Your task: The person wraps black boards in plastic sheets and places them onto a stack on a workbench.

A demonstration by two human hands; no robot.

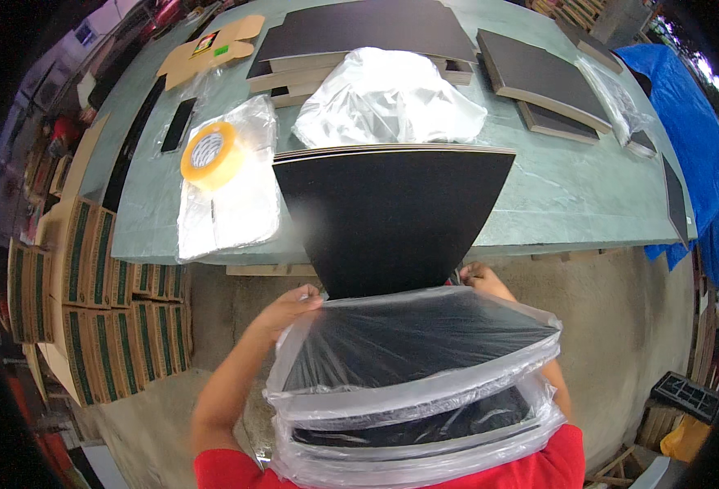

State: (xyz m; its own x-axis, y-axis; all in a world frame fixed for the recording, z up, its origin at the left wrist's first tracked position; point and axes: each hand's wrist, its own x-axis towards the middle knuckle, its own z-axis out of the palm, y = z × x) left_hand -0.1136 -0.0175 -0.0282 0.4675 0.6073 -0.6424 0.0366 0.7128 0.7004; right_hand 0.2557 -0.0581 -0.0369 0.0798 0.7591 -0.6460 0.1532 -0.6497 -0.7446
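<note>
Both hands grip the mouth of a clear bag point(412, 383) pulled over a stack of black boards point(392, 216). Left hand point(290, 308) pinches the bag rim at the stack's left edge, fingers curled closed on the plastic. Right hand point(480, 279) holds the rim at the stack's right edge, partly hidden behind the boards, fingers closed on the plastic too. The boards lean from the near edge of the tabletop point(555, 196) down toward the person; the upper half is bare, the lower half is inside the bag. The bag's near end bunches against the red shirt point(555, 469).

On the tabletop, left of the boards: a tape roll point(209, 153) lying on flat plastic bags point(229, 200), and a dark phone point(178, 124) beyond it. Behind the boards: a crumpled bag point(388, 102), more board stacks point(539, 77) and a flat carton point(209, 49). A blue tarp point(698, 122) hangs far right of the boards. Banded carton bundles point(99, 301) stand on the floor left of the boards.
</note>
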